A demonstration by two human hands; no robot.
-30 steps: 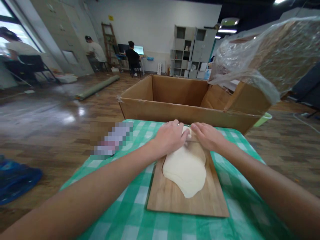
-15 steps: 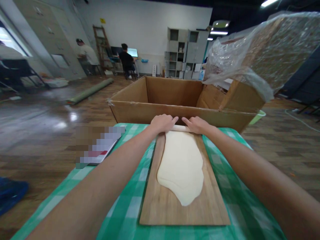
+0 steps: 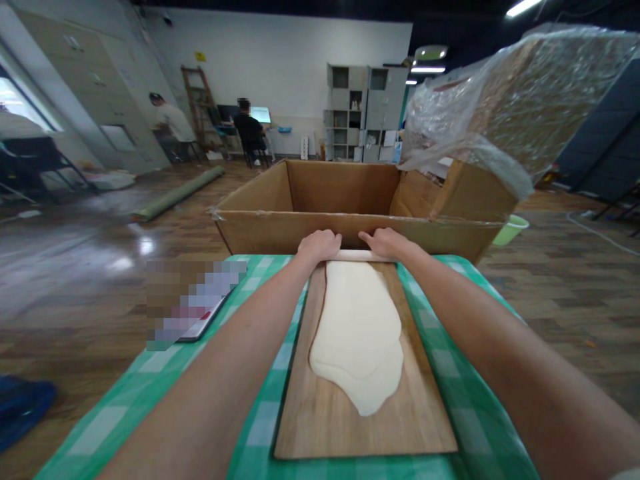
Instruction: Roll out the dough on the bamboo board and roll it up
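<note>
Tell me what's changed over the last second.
The left hand and right hand have moved forward with the rolling pin to the far end of the wooden board; the bunched far part of the dough now lies flat. It stays on the board.

Nearside of grip: dough (image 3: 357, 333) is looking smooth, matt; board (image 3: 400, 430) is showing wood grain. Beyond: plastic wrap (image 3: 540, 93) is gleaming.

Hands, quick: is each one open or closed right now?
Left hand: on the rolling pin's left end; grip unclear.
Right hand: on its right end; grip unclear.
</note>
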